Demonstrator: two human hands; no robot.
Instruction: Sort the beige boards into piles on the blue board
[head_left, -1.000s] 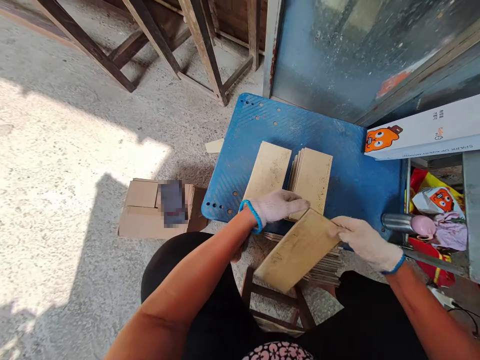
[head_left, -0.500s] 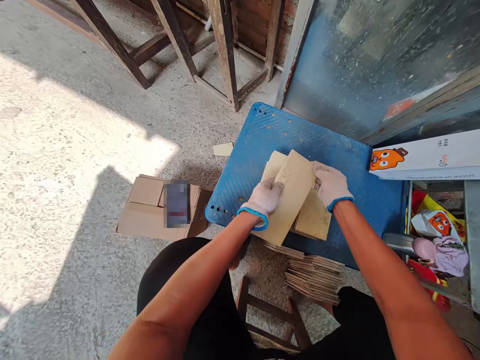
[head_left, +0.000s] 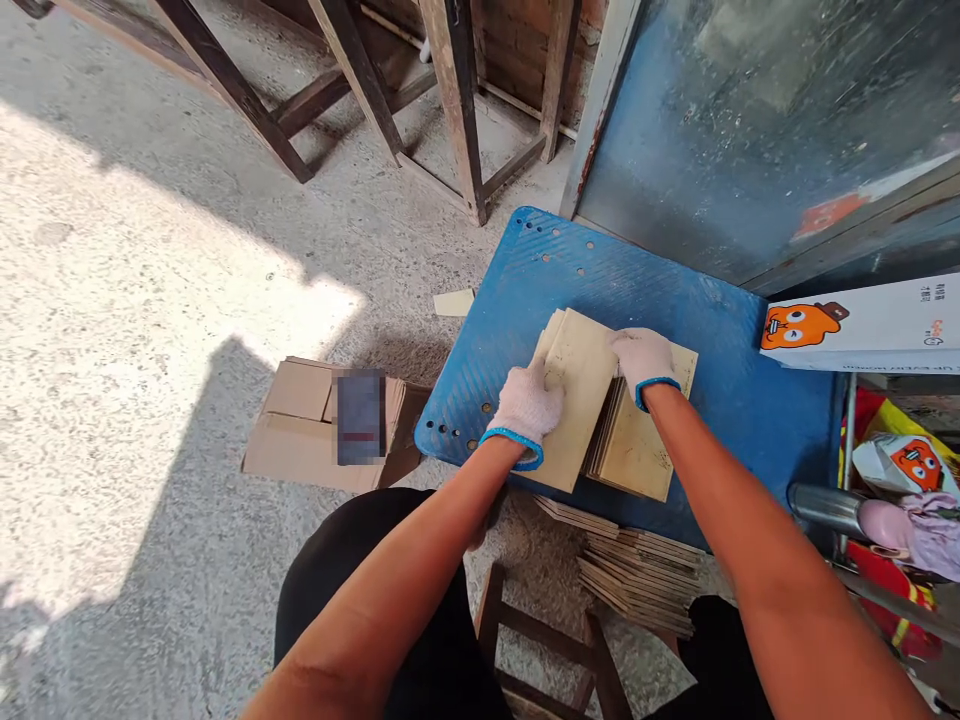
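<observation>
A thin pale wooden board (head_left: 581, 390) lies on the left pile on the blue table (head_left: 517, 290). My left hand (head_left: 529, 408), in a white knitted glove with a blue cuff, is closed on its left edge, the thumb and a finger over the top face. At the board's upper right edge, my right hand (head_left: 645, 358), gloved alike, pinches it; its fingertips are partly hidden. A second pile of similar boards (head_left: 637, 445) stands beside it on the right, partly under my right hand and wrist.
More boards (head_left: 637, 575) are stacked below the table's near edge, above a wooden stool (head_left: 540, 635). On the floor at left sits a cardboard box (head_left: 292, 430) with a blurred dark rectangle on it. A white box (head_left: 892, 320) and metal flask (head_left: 825, 508) are at right.
The top board has turned more upright and moved left, lining up with the left pile. More of the right pile shows. My right hand has shifted slightly in and the view has moved a little.
</observation>
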